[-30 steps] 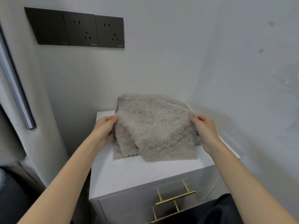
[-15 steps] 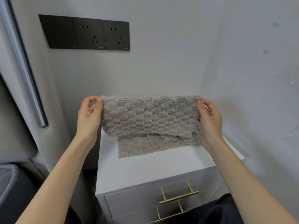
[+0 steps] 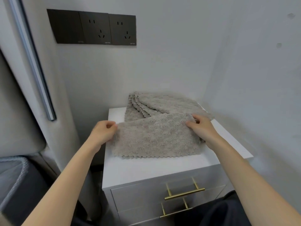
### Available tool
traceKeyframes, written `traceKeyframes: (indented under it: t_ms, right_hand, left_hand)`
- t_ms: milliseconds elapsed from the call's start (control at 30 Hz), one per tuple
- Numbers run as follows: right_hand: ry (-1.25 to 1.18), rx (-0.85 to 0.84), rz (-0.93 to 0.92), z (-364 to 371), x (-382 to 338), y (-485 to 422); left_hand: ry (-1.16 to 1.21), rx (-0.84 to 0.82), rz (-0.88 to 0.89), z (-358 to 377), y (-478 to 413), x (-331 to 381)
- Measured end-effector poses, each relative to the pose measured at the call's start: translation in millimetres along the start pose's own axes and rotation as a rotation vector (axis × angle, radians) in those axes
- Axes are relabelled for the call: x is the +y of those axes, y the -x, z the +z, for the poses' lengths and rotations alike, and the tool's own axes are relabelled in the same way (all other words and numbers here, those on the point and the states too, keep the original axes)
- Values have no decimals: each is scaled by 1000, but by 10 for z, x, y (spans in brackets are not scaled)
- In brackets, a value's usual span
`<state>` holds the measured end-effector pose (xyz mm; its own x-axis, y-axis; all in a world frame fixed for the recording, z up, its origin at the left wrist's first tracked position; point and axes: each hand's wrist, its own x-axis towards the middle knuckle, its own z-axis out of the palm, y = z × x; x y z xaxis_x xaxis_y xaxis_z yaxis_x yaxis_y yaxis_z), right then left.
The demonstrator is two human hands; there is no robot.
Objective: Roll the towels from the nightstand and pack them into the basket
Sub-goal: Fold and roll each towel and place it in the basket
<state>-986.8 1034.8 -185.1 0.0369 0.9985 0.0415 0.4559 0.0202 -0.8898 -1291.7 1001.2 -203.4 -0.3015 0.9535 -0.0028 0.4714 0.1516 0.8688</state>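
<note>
Mid-frame, one towel point(image 3: 154, 139) lies flat on the nightstand point(image 3: 146, 167) just below the stack point(image 3: 156, 101), left hand point(image 3: 104, 132) and right hand point(image 3: 202, 128) each pinching an end (no roll started yet, I judge), so next it wants rolling tightly.

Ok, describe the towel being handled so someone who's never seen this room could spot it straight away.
Below the black wall sockets stands a white nightstand. At the back of its top lies a fanned stack of grey-beige fluffy towels. The front towel lies before it, the only one spread flat alone, held at its far corners by the left hand and right hand.
</note>
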Motion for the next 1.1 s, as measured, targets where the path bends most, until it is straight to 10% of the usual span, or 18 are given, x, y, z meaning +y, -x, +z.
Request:
traceKeyframes:
  t_ms: [367,800,1100]
  right_hand:
    - [239,47,82,-119,138,28]
    - [266,179,-176,17,131,57]
    - [473,256,-308,-7,217,41]
  left_hand:
    - [-176,-49,-79,116,-62,-129]
    - [-305,262,192,127,3,-65]
    - [-265,193,245,169,71,-51]
